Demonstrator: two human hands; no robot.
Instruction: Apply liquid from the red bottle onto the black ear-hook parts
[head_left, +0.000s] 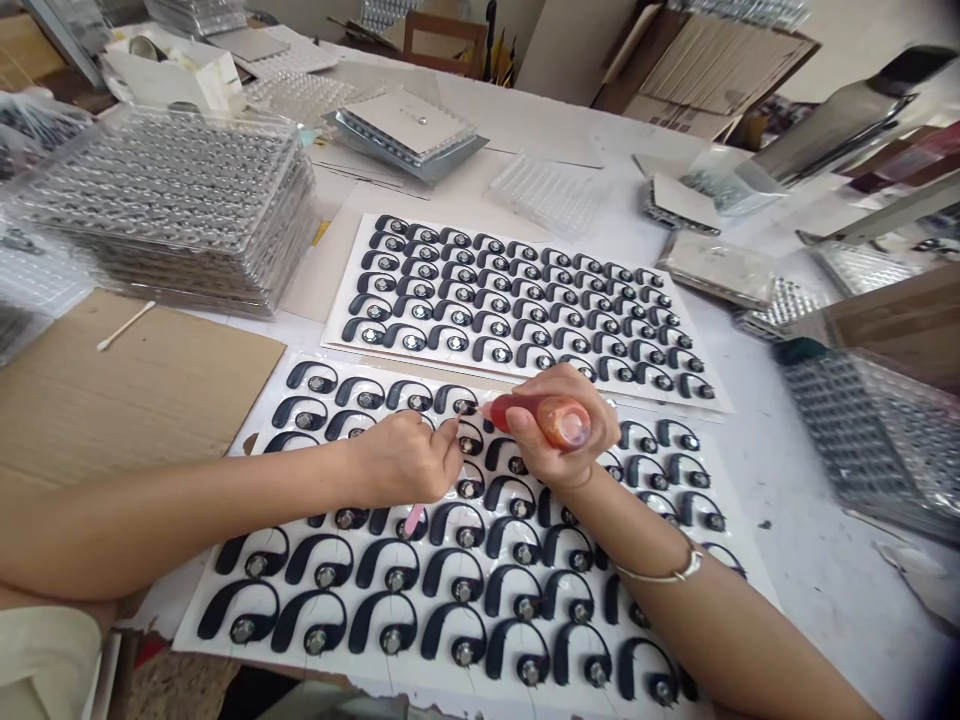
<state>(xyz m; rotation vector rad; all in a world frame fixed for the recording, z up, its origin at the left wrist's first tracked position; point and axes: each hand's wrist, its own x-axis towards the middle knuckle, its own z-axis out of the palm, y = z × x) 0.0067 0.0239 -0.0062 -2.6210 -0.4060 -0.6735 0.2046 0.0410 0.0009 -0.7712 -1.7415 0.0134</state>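
Head view: the right fingers point(559, 383) grip a red bottle point(553, 420).

The left hand point(412, 462) hides most of a flat pink stick point(414, 519); we cannot tell whether the tiny nozzle of the red translucent squeeze bottle point(544, 418) touches anything. Forearms point(247, 500) cover several black hook-shaped pieces point(289, 440). We find the right-hand clear plastic tray stack point(862, 430) blurred and cut off.
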